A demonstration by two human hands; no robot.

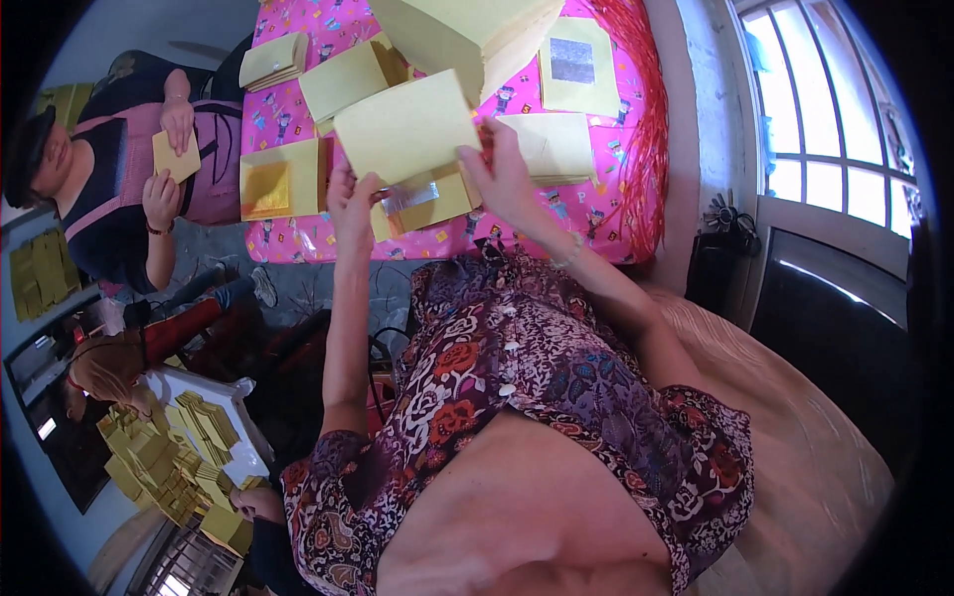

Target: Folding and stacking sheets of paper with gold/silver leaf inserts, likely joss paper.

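Note:
Both my hands hold a flat, pale yellow paper envelope (405,127) tilted above the pink table. My left hand (352,204) pinches its near left corner. At its right edge my right hand (497,171) grips with bent fingers; some fingertips are hidden. Under the envelope lies a yellow stack with a clear, shiny window (412,195). To its left is another stack with a shiny golden patch (283,179). More pale yellow envelopes (552,146) lie just right of my right hand.
A large yellow paper piece (477,35) stands at the table's far side, near a sheet with a grey rectangle (574,62). Red fringe (636,129) hangs along the right edge. At left a person (129,179) holds a small yellow envelope; others sit by a white table (243,437).

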